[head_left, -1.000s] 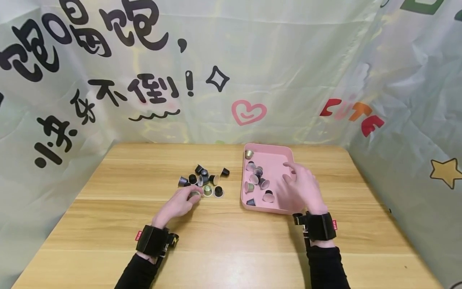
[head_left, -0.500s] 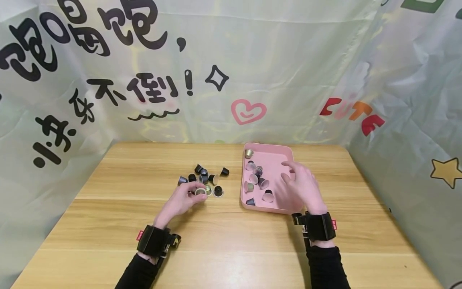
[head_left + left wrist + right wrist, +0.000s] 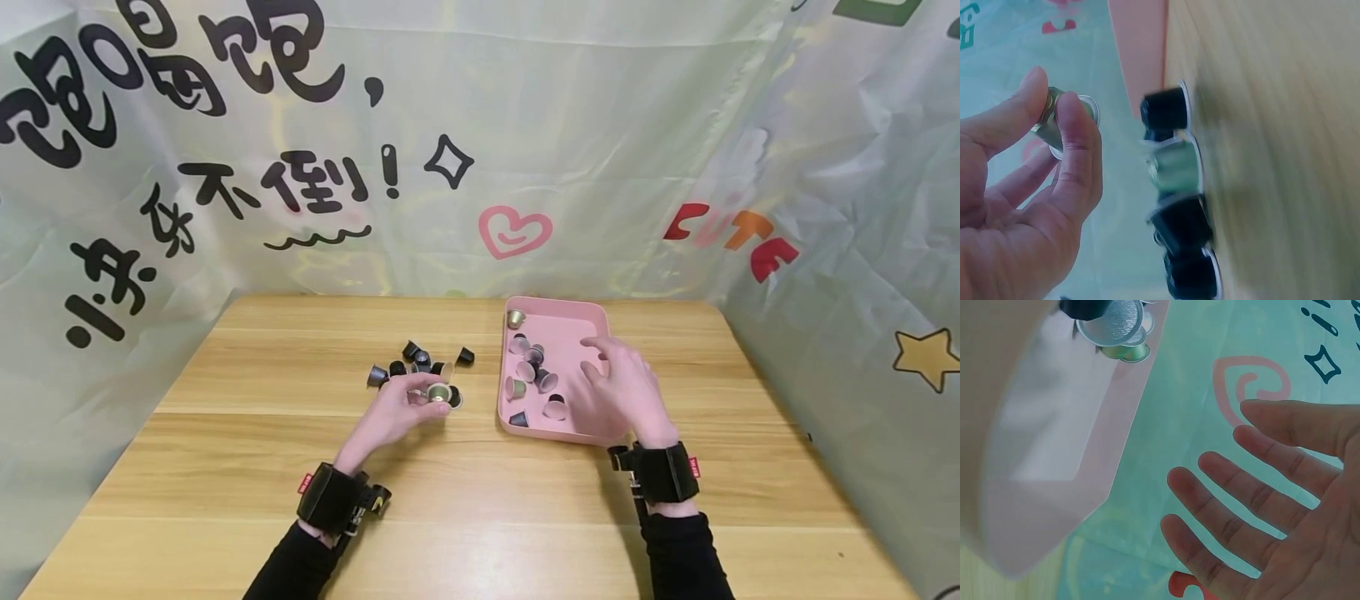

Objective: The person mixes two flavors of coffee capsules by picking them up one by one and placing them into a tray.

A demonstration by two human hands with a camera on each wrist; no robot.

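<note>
My left hand [image 3: 395,411] pinches a gold-green coffee capsule [image 3: 438,392] between thumb and fingers, raised over the front of a loose group of capsules. The left wrist view shows this held capsule [image 3: 1050,130] tilted, with its pale rim away from the palm. Beside it on the table stand several dark capsules [image 3: 1182,225] and a green capsule [image 3: 1175,166], rims down. Over the right part of a pink tray [image 3: 558,321] hovers my right hand [image 3: 633,385], fingers spread and holding nothing. Several capsules [image 3: 527,369] lie along the tray's left side.
A lone black capsule [image 3: 465,357] lies between the group and the tray. The wooden table [image 3: 480,508] ends at a printed cloth backdrop [image 3: 600,167] behind and at the sides.
My left hand has lifted the gold-green capsule from the group's front edge and carried it rightward. The right hand stays over the tray, almost unmoved.
</note>
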